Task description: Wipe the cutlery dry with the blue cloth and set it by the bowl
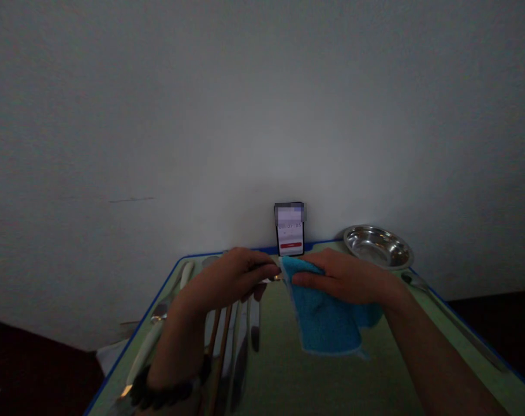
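My left hand (234, 277) is closed in a pinch on a thin metal utensil (274, 278), whose far end goes into a blue cloth (327, 323). My right hand (344, 276) grips that cloth, wrapped round the utensil's end, and the rest of the cloth hangs down over the table. Both hands meet above the middle of the green table (283, 375). I cannot tell what kind of utensil it is.
Under my left arm lie several pieces of cutlery and wooden chopsticks (221, 346). A white-handled utensil (158, 323) lies at the left edge. A steel bowl (378, 247) stands at the back right, a long utensil (453, 320) beside it. A phone (290, 230) leans on the wall.
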The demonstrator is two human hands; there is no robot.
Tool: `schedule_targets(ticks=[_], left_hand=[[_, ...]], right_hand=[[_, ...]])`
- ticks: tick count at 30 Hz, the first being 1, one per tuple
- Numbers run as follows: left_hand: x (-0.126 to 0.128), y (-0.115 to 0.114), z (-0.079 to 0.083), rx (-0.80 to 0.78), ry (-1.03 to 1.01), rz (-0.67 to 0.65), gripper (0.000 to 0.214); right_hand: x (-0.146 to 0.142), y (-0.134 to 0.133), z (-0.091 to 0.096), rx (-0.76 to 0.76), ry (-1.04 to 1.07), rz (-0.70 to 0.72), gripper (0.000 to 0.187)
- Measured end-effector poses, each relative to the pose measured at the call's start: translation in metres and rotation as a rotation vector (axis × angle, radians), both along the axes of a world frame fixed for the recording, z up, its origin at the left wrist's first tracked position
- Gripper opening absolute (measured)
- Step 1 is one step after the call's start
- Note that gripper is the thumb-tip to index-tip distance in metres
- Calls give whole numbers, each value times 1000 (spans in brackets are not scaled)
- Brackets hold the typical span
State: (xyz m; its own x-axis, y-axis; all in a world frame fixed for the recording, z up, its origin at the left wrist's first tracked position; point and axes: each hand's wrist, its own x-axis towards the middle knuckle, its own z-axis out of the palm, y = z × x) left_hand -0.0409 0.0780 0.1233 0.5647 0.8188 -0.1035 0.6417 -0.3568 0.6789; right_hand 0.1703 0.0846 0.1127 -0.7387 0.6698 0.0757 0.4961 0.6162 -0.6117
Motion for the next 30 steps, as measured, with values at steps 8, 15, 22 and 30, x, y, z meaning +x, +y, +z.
schedule_targets(ticks=[8, 15, 22, 30], left_hand=[[-8, 1, -1, 2, 40, 18, 34], [-18, 4, -7, -54, 17, 45, 36], [-19, 4, -6, -106, -33, 44, 35], [-20, 3, -5, -112, -8, 45, 36]], right_hand=[[6, -4, 7, -50, -70, 26, 34], [5, -4, 8, -51, -75, 17, 32], [11, -8, 15, -48, -89, -3, 31], [22, -4, 11, -107, -150, -49, 39]])
